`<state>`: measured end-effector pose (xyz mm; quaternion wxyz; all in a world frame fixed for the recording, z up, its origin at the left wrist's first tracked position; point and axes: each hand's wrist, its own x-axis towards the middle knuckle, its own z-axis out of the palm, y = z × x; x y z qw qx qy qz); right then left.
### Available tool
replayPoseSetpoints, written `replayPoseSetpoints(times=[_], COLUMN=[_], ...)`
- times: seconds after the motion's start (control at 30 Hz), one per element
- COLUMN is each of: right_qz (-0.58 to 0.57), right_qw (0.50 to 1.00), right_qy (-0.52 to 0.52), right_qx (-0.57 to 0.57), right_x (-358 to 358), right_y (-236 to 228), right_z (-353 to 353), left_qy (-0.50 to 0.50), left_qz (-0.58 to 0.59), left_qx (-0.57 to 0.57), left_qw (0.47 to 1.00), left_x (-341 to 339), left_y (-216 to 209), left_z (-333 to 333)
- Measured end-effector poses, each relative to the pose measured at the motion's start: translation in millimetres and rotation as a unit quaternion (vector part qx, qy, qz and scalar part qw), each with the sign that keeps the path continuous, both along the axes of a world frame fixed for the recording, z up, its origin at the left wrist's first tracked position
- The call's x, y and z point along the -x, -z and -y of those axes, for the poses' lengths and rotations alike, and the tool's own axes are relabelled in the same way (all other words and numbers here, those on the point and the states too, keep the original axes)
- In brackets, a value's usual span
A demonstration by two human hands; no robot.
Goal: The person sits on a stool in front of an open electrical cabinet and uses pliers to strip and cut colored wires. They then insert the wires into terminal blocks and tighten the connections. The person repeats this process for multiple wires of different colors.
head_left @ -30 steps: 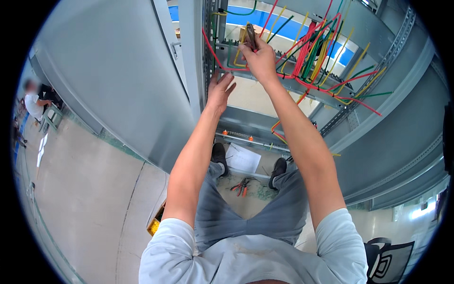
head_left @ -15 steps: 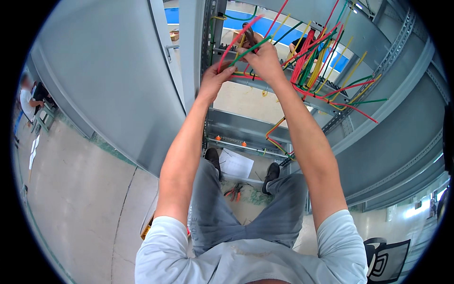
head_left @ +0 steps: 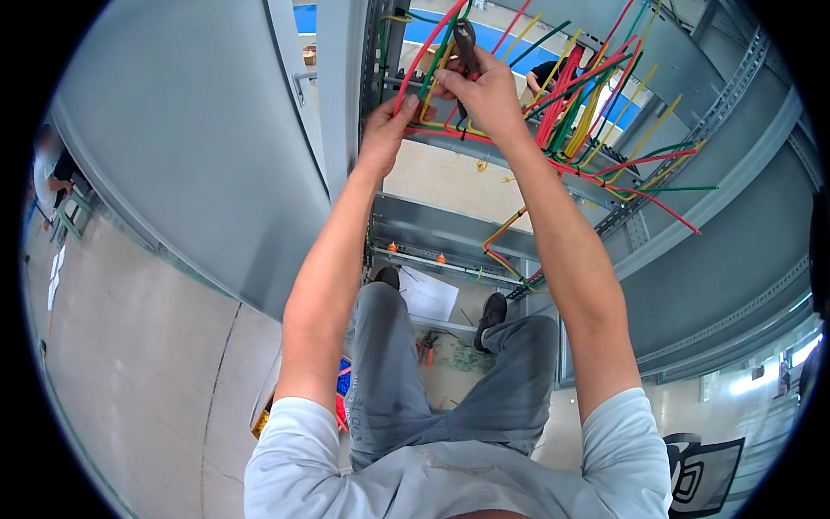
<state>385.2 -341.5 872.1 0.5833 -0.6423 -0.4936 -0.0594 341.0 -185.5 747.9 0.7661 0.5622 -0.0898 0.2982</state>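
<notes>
My left hand [head_left: 387, 137] is closed on a red wire [head_left: 422, 59] and a green wire [head_left: 438, 59] beside the cabinet's left post. Both wires stick up past my fingers. A yellow wire [head_left: 443, 65] rises close beside them. In my right hand [head_left: 491, 97] is a pair of pliers [head_left: 466, 41], held with the dark head pointing up. Part of the handles is hidden by my fingers. The pliers' head stands just right of the green wire; I see no wire clearly between the jaws.
A thick bundle of red, green and yellow wires [head_left: 566, 112] fans out on the right. Crossbars [head_left: 450, 212] span the metal frame. On the floor lie a paper sheet [head_left: 428, 294] and other pliers [head_left: 426, 348]. One person [head_left: 47, 173] sits far left, another [head_left: 543, 73] behind the frame.
My right hand has shifted slightly up and right, and the pliers' head has risen. The green wire, slanting right before, now stands steeper beside the red one. My left hand still holds the wires.
</notes>
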Motion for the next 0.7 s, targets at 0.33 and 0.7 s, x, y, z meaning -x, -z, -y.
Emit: replayPoseSetpoints(times=[0.33, 0.7], right_qz=[0.016, 0.012], right_qw=[0.999, 0.999], right_qy=[-0.009, 0.033], right_qx=[-0.026, 0.027], right_x=[-6, 1], right_y=[6, -4], right_z=[-16, -8], left_qy=[0.031, 0.052], left_qz=[-0.005, 0.008], left_qx=[-0.081, -0.023], left_qw=[0.996, 0.998], left_x=[4, -5], left_y=[-12, -11], left_z=[-9, -4])
